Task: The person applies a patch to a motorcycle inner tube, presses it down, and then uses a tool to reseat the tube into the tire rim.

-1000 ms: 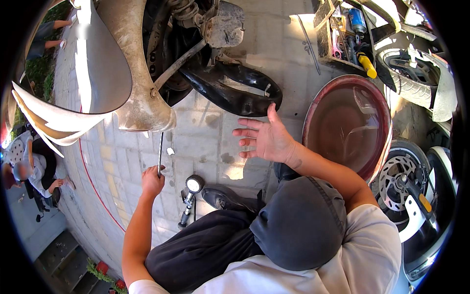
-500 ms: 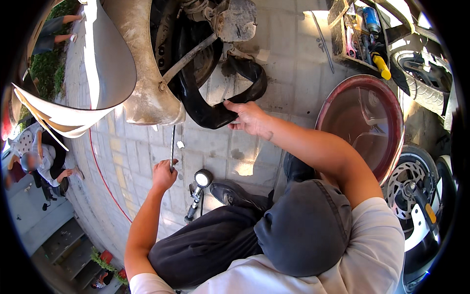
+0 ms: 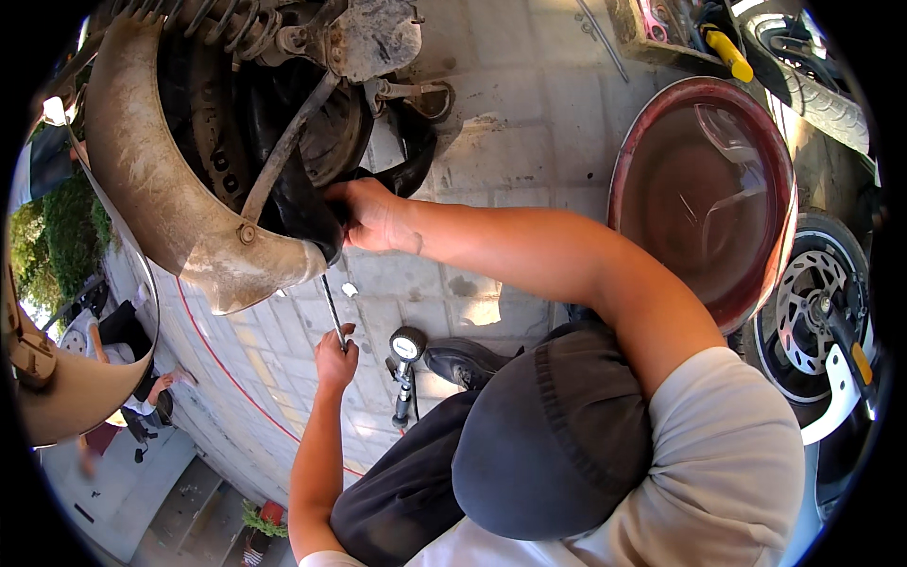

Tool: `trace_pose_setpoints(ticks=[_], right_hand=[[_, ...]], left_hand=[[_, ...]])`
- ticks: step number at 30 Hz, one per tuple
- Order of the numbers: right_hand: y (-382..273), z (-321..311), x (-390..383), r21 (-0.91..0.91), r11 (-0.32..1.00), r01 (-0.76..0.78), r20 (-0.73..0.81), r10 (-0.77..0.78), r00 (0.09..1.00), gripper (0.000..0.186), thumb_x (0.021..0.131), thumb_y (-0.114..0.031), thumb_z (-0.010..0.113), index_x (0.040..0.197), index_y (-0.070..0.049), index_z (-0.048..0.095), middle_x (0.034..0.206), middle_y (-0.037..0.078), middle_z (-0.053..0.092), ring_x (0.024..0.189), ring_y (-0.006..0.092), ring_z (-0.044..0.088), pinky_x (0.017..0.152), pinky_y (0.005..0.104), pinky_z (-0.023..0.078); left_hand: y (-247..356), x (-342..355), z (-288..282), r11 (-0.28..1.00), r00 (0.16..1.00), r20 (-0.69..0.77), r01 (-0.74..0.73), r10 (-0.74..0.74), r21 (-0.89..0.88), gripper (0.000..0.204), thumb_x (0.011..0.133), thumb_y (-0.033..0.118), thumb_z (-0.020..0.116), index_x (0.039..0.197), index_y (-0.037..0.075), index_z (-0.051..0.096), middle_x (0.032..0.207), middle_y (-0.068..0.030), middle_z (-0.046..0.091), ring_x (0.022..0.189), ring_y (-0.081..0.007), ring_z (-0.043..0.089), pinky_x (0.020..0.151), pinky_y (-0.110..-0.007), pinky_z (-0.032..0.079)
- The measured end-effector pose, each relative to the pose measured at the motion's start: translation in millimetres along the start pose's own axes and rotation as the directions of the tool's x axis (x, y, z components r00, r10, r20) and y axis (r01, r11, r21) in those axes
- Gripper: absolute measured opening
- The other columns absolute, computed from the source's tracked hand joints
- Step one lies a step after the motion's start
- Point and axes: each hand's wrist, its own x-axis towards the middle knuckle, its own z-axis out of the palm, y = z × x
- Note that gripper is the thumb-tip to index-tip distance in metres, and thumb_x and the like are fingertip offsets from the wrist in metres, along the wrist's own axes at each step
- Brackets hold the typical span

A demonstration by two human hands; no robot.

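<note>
My right hand [image 3: 370, 210] is closed on a slack black inner tube [image 3: 408, 172], at the lower edge of a wheel. Part of the tube lies against the wheel's tire [image 3: 215, 142], behind a metal stay; the rest loops out to the right. My left hand [image 3: 335, 361] grips a tire lever [image 3: 333, 302], a long thin metal rod that slants up toward the wheel. The rod's upper end is hidden behind the dirty pale fender [image 3: 132, 170] and the tube. Fingertips of my right hand are partly hidden behind the tube.
A pressure gauge [image 3: 407, 344] with a hose rests by my shoe [image 3: 463, 361]. To the right is a red-brown basin [image 3: 619, 180] of water. Behind it sits a toolbox [image 3: 652, 49]; a loose metal rod [image 3: 605, 42] lies nearby. A red hose [image 3: 222, 364] crosses the paving. People sit far left.
My right hand has moved left with the tube, bringing it closer against the wheel. My left hand still holds the lever. The view has shifted, so the wheel and fender show more fully.
</note>
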Motion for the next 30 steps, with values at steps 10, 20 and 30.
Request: trace_pose_setpoints(ticks=[10, 20, 30], right_hand=[[-7.4, -6.2, -3.5, 0.244, 0.965, -0.096, 0.267, 0.029, 0.963, 0.028, 0.092, -0.002, 0.047, 0.118, 0.005, 0.055, 0.115, 0.017, 0.064, 0.104, 0.0285, 0.063, 0.094, 0.0436, 0.051], [-16.2, 34.7, -24.9, 0.399, 0.917, -0.008, 0.157, -0.06, 0.986, 0.061, 0.088, -0.049, 0.056, 0.131, -0.006, 0.051, 0.129, 0.012, 0.058, 0.117, 0.0286, 0.055, 0.107, 0.0428, 0.04], [-24.2, 20.2, -76.6, 0.154, 0.987, -0.035, 0.145, 0.013, 0.989, 0.06, 0.089, -0.052, 0.059, 0.129, -0.008, 0.052, 0.124, 0.007, 0.059, 0.111, 0.0233, 0.057, 0.093, 0.0435, 0.045]], left_hand=[[-0.1, 1.7, 1.0, 1.0, 1.0, 0.012, -0.019, 0.019, 0.002, 0.03, 0.079, 0.01, 0.058, 0.109, 0.01, 0.065, 0.101, -0.0078, 0.069, 0.101, -0.0294, 0.061, 0.09, -0.043, 0.044], [34.5, -7.2, 14.2, 0.988, 0.995, 0.094, -0.005, 0.019, -0.152, 0.031, 0.079, 0.011, 0.059, 0.109, 0.007, 0.065, 0.103, -0.0128, 0.069, 0.1, -0.0337, 0.063, 0.089, -0.042, 0.048], [184.7, -20.1, 54.5, 0.683, 0.84, 0.51, 0.265, 0.183, -0.681, 0.026, 0.095, 0.016, 0.058, 0.115, 0.0, 0.06, 0.101, -0.0086, 0.068, 0.096, -0.0164, 0.062, 0.087, -0.03, 0.047]])
